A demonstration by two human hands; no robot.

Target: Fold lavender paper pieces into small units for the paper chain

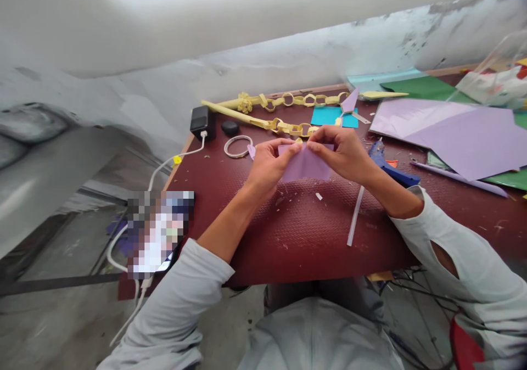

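Between my hands hangs a small piece of purple paper (307,166), pinched along its top edge over the middle of the table. My left hand (269,164) grips its upper left part between thumb and fingers. On the other side my right hand (340,150) is closed on the same edge, the thumbs close together. A bit of yellow paper shows just above the thumbs; whether it is held I cannot tell. Just beyond the hands lie yellow paper chains (284,127) joined to rolled yellow paper sticks (234,113). A blue glue gun (391,167) rests right of my right forearm.
On the maroon table (288,249) lie a tape roll (237,146), a black charger (201,122) with a white cable, and a phone (162,235) at the left edge. A glue stick (355,216) is in front. Purple sheets (461,134) and green paper cover the right side.
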